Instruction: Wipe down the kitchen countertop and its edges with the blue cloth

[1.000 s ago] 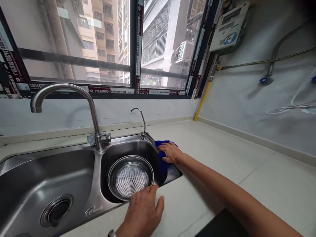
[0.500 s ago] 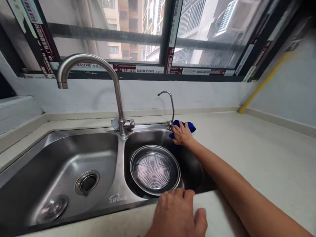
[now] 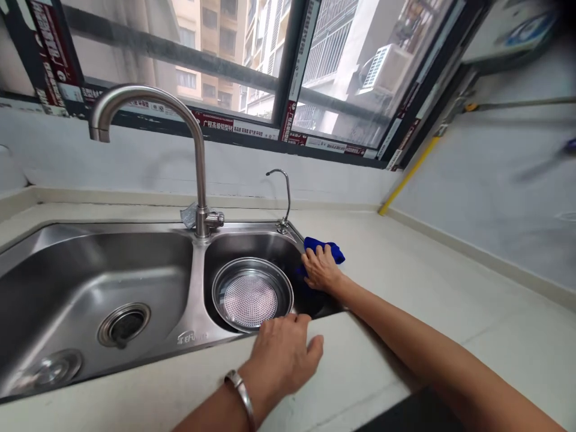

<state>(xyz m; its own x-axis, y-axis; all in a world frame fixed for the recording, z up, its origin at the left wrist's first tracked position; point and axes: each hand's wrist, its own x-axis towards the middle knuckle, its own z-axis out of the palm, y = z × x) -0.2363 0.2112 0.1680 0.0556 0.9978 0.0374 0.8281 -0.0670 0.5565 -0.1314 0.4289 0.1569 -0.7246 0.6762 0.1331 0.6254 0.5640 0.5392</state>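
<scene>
— Which step now?
— Wiping around the right basin point(image 3: 258, 245), by the look of it: right hand point(image 3: 320, 268) laid over the blue cloth point(image 3: 333, 252), fingers bent and gripping its folds.
— And the cloth, lying where?
— At the basin's right edge, partly on the countertop point(image 3: 369, 240), seemingly dipping over the rim too; right of the small tap point(image 3: 288, 192) and nearer.
— Left hand point(image 3: 283, 351)?
— On the near side, thumb spread, fingers loosely bent, apparently grasping nothing. Fingertips hidden, so cannot tell whether touching the round metal dish point(image 3: 251, 300) in the basin.
— Next move?
— Probably calls for even pressure along that edge, keeping clear of the dish.
</scene>
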